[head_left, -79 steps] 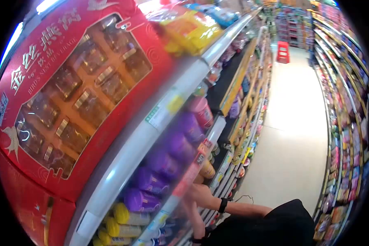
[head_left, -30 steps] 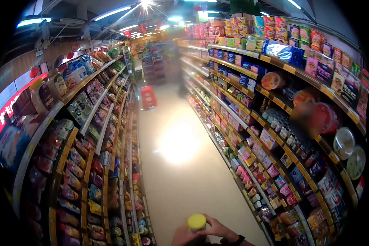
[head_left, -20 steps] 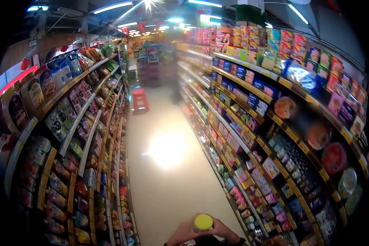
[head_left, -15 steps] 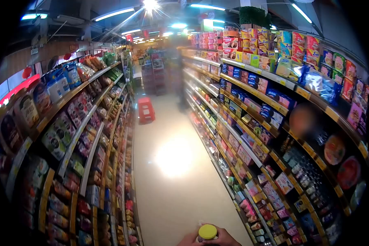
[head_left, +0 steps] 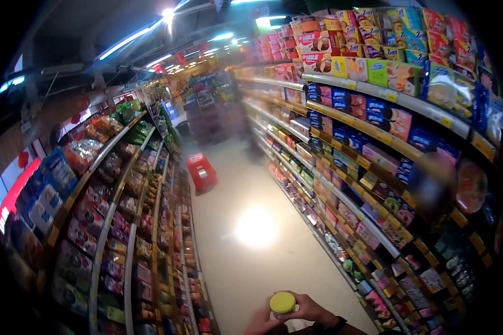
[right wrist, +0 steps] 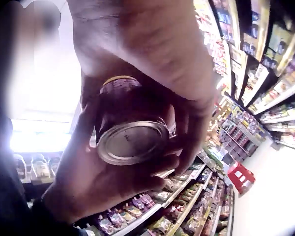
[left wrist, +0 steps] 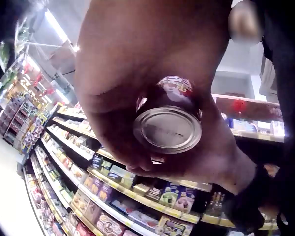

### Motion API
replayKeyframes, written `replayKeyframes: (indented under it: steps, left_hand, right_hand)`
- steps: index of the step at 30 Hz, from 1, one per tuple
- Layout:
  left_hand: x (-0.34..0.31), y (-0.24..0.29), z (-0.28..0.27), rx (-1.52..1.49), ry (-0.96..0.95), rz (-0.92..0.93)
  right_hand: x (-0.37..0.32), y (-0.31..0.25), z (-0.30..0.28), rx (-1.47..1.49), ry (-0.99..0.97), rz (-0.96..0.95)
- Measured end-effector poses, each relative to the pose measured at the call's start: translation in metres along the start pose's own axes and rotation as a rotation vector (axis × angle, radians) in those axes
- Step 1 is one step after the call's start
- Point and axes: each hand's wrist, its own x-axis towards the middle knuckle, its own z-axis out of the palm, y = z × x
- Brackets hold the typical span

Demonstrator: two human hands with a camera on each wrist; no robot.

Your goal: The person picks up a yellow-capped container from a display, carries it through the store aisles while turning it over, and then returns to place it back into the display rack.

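A can with a yellow lid (head_left: 283, 302) is held at the bottom of the head view, in front of the body. My left hand (head_left: 259, 322) grips it from the left and my right hand (head_left: 308, 309) from the right. From below, the left wrist view shows the can's round metal base (left wrist: 168, 130) and a piece of its printed label between the palms. In the right wrist view the same metal base (right wrist: 132, 142) shows with fingers curled around the dark side wall. Much of the label is hidden by the hands.
Loaded store shelves line both sides of the aisle: packets on the left shelf (head_left: 98, 223), boxed snacks on the right shelf (head_left: 374, 114). A red plastic stool (head_left: 201, 173) stands on the pale floor (head_left: 262, 273) ahead, by the left shelf.
Earlier, the hands reached down beside a shelf of purple and yellow-lidded canisters; now both hold the can in the aisle. Over the last half second, the view tilts and the stool appears lower.
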Motion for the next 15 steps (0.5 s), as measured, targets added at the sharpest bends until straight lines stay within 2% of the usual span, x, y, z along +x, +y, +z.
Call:
replayKeyframes:
  steps: [5,8,11,15]
  left_hand:
    - [0.098,-0.035,-0.064,-0.042,0.053,-0.064]
    - [0.163,-0.065,-0.105,-0.067,0.073,-0.082]
    - [0.235,-0.081,-0.154,-0.063,0.08,-0.062]
    - [0.332,-0.079,-0.225,-0.057,0.073,-0.026]
  right_hand:
    - [0.114,0.007,-0.032,-0.019,0.015,0.009]
    - [0.188,0.012,-0.056,-0.186,0.018,0.074]
    - [0.274,0.017,-0.09,-0.185,0.004,0.022]
    - [0.384,-0.015,-0.127,-0.32,0.031,-0.036]
